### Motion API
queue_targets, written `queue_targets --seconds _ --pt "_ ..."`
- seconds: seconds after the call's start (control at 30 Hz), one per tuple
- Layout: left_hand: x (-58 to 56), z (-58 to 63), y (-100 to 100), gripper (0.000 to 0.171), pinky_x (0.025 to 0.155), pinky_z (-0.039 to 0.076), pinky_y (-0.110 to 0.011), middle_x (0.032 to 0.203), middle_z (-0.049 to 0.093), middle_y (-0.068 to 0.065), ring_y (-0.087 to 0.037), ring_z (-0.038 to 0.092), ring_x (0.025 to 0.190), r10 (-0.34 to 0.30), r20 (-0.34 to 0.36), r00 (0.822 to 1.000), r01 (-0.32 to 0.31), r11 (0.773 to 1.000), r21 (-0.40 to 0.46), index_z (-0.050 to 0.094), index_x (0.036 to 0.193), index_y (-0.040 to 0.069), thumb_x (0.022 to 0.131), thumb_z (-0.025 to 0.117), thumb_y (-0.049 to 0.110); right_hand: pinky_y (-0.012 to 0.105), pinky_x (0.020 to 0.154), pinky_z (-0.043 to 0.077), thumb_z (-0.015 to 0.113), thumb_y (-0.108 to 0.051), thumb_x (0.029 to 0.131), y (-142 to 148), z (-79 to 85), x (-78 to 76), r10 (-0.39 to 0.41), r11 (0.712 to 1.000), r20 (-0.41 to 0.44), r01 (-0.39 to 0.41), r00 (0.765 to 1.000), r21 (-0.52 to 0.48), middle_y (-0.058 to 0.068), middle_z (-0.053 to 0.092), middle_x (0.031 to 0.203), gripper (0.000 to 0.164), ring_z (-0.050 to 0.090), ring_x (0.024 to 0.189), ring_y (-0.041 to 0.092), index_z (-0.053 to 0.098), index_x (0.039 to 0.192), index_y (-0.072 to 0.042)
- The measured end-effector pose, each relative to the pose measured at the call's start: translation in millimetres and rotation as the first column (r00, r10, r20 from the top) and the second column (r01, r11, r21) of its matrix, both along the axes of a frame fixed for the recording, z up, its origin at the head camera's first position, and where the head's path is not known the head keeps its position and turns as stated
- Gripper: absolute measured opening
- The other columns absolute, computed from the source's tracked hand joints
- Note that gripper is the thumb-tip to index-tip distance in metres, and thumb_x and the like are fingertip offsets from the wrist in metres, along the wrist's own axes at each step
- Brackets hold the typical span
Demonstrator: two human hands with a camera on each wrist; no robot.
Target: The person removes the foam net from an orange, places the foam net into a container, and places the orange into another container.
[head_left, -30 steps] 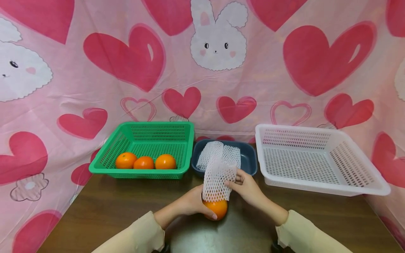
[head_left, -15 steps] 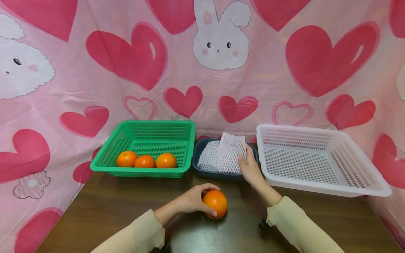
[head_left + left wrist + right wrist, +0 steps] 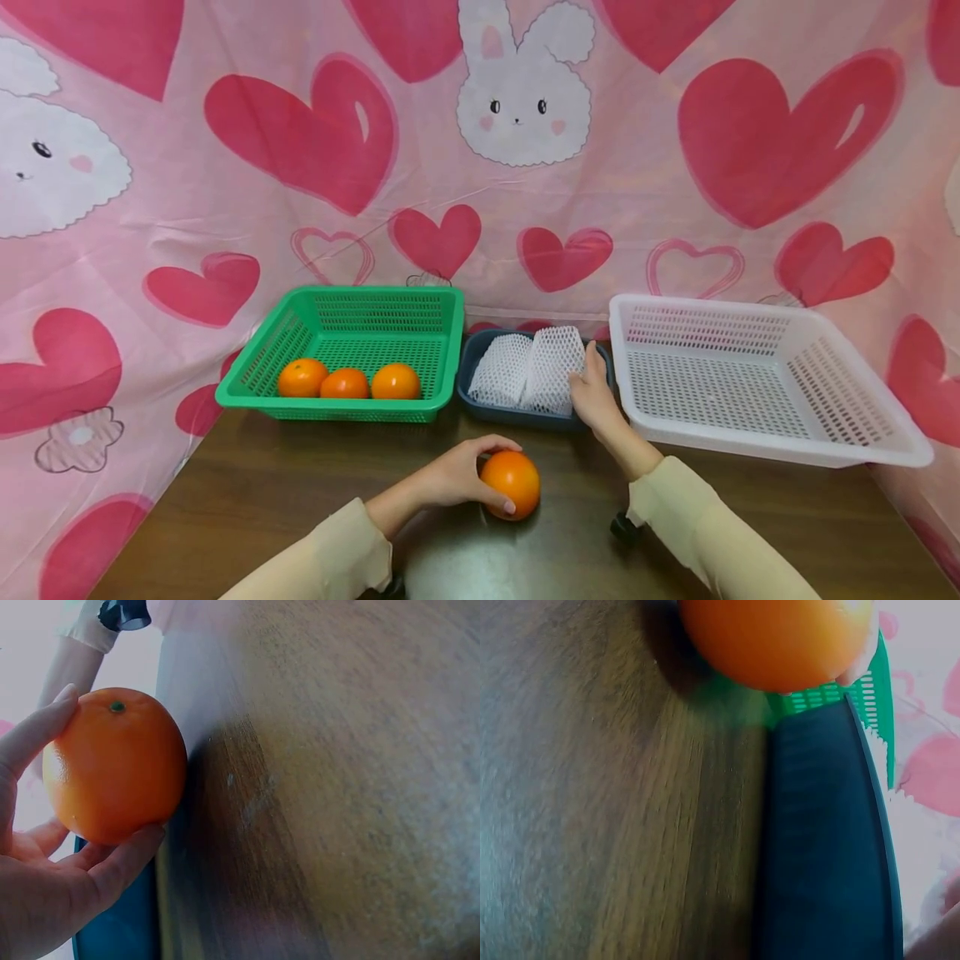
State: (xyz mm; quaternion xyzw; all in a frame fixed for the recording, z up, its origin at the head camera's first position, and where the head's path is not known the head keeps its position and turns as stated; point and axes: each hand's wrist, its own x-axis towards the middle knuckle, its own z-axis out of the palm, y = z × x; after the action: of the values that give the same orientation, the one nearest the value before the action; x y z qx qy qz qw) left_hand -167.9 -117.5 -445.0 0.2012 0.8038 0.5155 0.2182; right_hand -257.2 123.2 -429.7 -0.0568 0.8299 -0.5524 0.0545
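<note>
My left hand (image 3: 457, 475) grips an orange (image 3: 512, 485) close over the table, thumb on one side and fingers on the other; the left wrist view shows the fruit's green stem spot (image 3: 117, 707). White foam fruit nets (image 3: 553, 367) lie side by side in a small dark blue tray (image 3: 558, 420) beyond it. At the tray's right end is my right hand (image 3: 597, 396), its thumb over the edge of the right-hand net and its fingers extended. In the right wrist view only a sliver of that hand (image 3: 937, 937) shows, beside the tray's rim.
A green basket (image 3: 330, 407) with several oranges (image 3: 344, 383) stands left of the tray. To the right is a white basket (image 3: 750, 433). Behind them hangs a pink curtain (image 3: 435, 183) printed with hearts and rabbits.
The right hand has lifted a foam net off the orange, carried it back to the tray and lowered it in. My left hand has stayed on the orange.
</note>
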Motion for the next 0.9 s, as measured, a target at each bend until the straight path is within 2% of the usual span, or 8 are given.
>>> queue_targets --seconds 0.07,0.17,0.3,0.4,0.57,0.7,0.8,0.9 --pt "0.0 -0.5 0 0.062 0.094 0.05 -0.033 0.128 0.063 -0.002 -0.018 0.059 0.105 0.001 -0.003 1.0 -0.001 1.0 0.0 0.061 0.136 0.006 0.08 0.088 0.011 0.059 0.121 0.003 0.034 -0.004 0.107 -1 -0.6 0.0 0.005 1.0 -0.022 -0.005 1.0 -0.006 0.023 -0.023 0.164 0.071 -0.012 0.152 0.041 -0.015 0.158 0.002" --pt "0.4 -0.8 0 0.062 0.094 0.05 -0.033 0.128 0.063 -0.002 -0.018 0.059 0.105 0.005 -0.002 1.0 -0.005 1.0 0.002 0.061 0.135 0.006 0.08 0.088 0.011 0.065 0.119 0.006 0.036 -0.003 0.106 -3 -0.8 1.7 0.02 1.0 -0.072 -0.019 0.997 0.024 0.019 -0.023 0.166 0.067 -0.01 0.153 0.043 0.0 0.161 0.004" --pt "0.5 -0.5 0 0.061 0.095 0.05 -0.035 0.128 0.062 -0.002 -0.018 0.058 0.105 0.008 0.01 1.0 -0.008 1.0 0.003 0.061 0.136 0.007 0.08 0.088 0.011 0.075 0.113 0.007 0.042 -0.004 0.104 -4 -0.6 2.0 0.084 0.986 -0.144 -0.062 0.986 0.154 0.025 -0.008 0.168 0.056 -0.006 0.15 0.054 0.03 0.157 0.006" --pt "0.7 0.0 0 0.061 0.095 0.05 -0.034 0.128 0.063 -0.002 -0.017 0.058 0.105 0.008 0.009 1.0 -0.008 1.0 -0.003 0.061 0.135 0.007 0.08 0.088 0.011 0.077 0.111 0.006 0.046 -0.005 0.102 -4 -2.8 -1.2 0.164 0.956 -0.155 -0.119 0.974 0.268 0.034 0.004 0.164 0.05 -0.004 0.146 0.061 0.042 0.15 0.01" --pt "3.2 0.8 -1 0.062 0.093 0.05 -0.033 0.128 0.063 -0.002 -0.016 0.059 0.104 0.01 0.004 1.0 -0.01 1.0 0.005 0.061 0.135 0.005 0.08 0.088 0.011 0.071 0.114 0.017 0.052 -0.008 0.101 -5 -3.9 -7.0 0.284 0.898 -0.099 -0.228 0.954 0.377 0.04 0.016 0.159 0.048 0.014 0.146 0.059 0.048 0.145 0.012" --pt "4.4 1.3 0 0.062 0.093 0.05 -0.033 0.127 0.063 -0.002 -0.017 0.059 0.104 0.021 0.006 1.0 -0.021 1.0 0.007 0.061 0.135 0.005 0.08 0.088 0.01 0.066 0.116 0.021 0.055 -0.011 0.101 -6 -3.2 -10.5 0.325 0.862 -0.081 -0.259 0.942 0.436 0.041 0.023 0.157 0.047 0.024 0.144 0.057 0.051 0.143 0.011" --pt "4.3 1.6 2 0.062 0.093 0.05 -0.032 0.127 0.063 -0.001 -0.016 0.059 0.104 0.023 -0.008 1.0 -0.023 1.0 -0.007 0.061 0.135 0.006 0.08 0.088 0.012 0.065 0.115 0.023 0.056 -0.012 0.102 -5 -1.6 -11.5 0.324 0.851 -0.075 -0.255 0.943 0.46 0.041 0.024 0.156 0.047 0.026 0.143 0.056 0.051 0.143 0.011" --pt "4.0 3.5 5 0.062 0.092 0.05 -0.033 0.127 0.064 0.0 -0.016 0.059 0.103 0.026 -0.029 0.999 -0.027 0.999 -0.029 0.062 0.135 0.007 0.079 0.088 0.014 0.066 0.115 0.023 0.054 -0.014 0.104 -3 2.3 -11.3 0.303 0.86 -0.077 -0.238 0.95 0.452 0.038 0.025 0.158 0.047 0.026 0.144 0.056 0.05 0.144 0.01"
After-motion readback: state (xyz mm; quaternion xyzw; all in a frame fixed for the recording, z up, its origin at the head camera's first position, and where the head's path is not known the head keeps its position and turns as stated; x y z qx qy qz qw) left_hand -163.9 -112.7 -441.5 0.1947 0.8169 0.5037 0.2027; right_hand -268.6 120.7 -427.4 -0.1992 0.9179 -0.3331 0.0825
